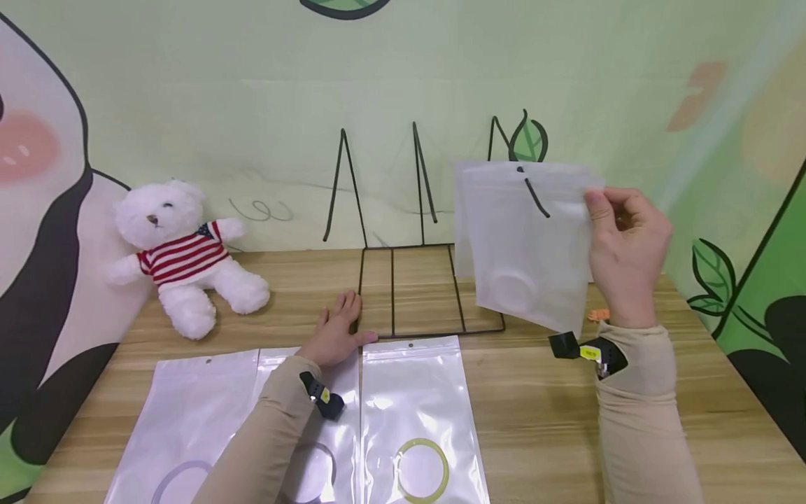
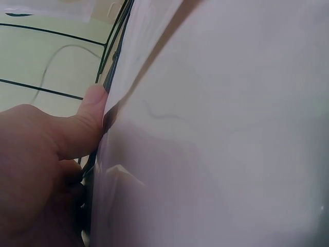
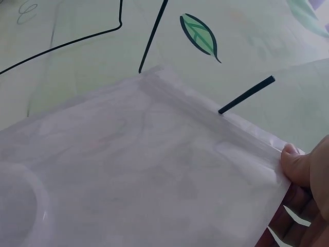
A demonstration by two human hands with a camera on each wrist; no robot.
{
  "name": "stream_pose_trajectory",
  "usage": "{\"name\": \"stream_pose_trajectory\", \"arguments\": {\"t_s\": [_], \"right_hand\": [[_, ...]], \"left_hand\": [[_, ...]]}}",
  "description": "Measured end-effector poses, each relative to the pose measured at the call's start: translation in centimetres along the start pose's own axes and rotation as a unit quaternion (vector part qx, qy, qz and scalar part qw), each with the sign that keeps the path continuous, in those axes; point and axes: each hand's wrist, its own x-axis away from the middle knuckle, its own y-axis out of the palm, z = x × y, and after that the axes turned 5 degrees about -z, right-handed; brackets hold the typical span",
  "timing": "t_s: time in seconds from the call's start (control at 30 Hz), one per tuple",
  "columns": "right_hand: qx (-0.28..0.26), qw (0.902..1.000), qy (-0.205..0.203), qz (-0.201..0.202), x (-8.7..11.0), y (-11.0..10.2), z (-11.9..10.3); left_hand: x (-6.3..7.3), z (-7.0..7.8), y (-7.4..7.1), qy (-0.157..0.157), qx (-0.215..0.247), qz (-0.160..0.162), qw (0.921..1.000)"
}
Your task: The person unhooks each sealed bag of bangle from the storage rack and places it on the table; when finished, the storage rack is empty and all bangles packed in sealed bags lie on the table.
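My right hand (image 1: 630,245) pinches the upper right edge of a white zip bag (image 1: 535,245) between thumb and fingers. The hook's tip (image 3: 247,95) pokes out through the hole at this bag's top. A round ring shape (image 3: 38,211) shows faintly through the bag. Behind it, another bag (image 1: 462,217) hangs on the same hook. The black wire display rack (image 1: 393,294) stands on the table with several upright hooks. My left hand (image 1: 334,329) rests on the rack's front left corner, its fingers spread over the base wire and its thumb (image 2: 92,105) extended along it.
Several flat zip bags lie along the front: one with a yellow ring (image 1: 446,470), one with a lavender ring (image 1: 162,483), and one partly under my left forearm. A white teddy bear (image 1: 189,259) sits at the left. A small orange item (image 1: 597,315) lies near my right wrist.
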Motion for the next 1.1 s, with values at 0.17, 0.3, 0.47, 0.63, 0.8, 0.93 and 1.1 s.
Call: {"name": "stream_pose_trajectory", "arguments": {"t_s": [0.17, 0.3, 0.47, 0.63, 0.8, 0.93, 1.1], "right_hand": [[-0.004, 1.0, -0.005, 0.001, 0.0, -0.1, -0.1], [-0.006, 1.0, -0.008, 0.003, 0.0, -0.2, -0.3], [-0.011, 0.9999, -0.003, 0.002, 0.1, -0.4, -0.6], [-0.01, 0.9999, -0.003, 0.004, 0.2, -0.5, -0.7], [-0.007, 0.9999, -0.008, 0.003, 0.4, -0.8, -0.7], [-0.013, 0.9999, -0.008, 0.001, 0.5, -1.0, -0.8], [-0.017, 0.9997, -0.017, 0.003, 0.8, -1.2, -0.9]], "left_hand": [[-0.2, -0.1, 0.0, -0.003, -0.002, -0.004, 1.0], [-0.2, -0.1, 0.0, -0.004, -0.005, -0.006, 1.0], [-0.2, -0.1, 0.0, -0.005, -0.005, -0.006, 1.0], [-0.1, -0.1, 0.0, -0.004, -0.003, -0.005, 1.0], [0.0, -0.1, 0.0, -0.003, 0.002, -0.004, 1.0], [-0.1, -0.1, 0.0, -0.005, 0.001, -0.004, 1.0], [-0.1, -0.1, 0.0, -0.007, -0.003, -0.003, 1.0]]}}
